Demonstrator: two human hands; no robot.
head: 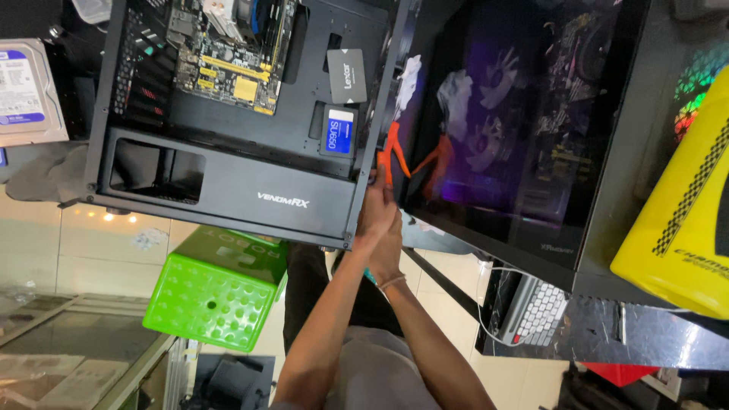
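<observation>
An open black computer case [228, 193] lies in front of me, with a motherboard [228, 53] and two small flat drives [339, 130] inside. My left hand [375, 206] is at the case's front edge, fingers closed on the lower end of a flat orange cable [391, 152]. My right hand [389, 250] presses against it from below, fingers curled; a bracelet sits on its wrist. A small teal end [369, 276] sticks out under the right hand, like a tool handle. Most of that item is hidden.
A dark glass side panel [531, 129] stands right of the case and mirrors the fans and the orange cable. A green perforated plastic stool [216, 292] is under the case. A hard drive [26, 91] lies far left, a yellow object [683, 220] far right, a keyboard [535, 311] below.
</observation>
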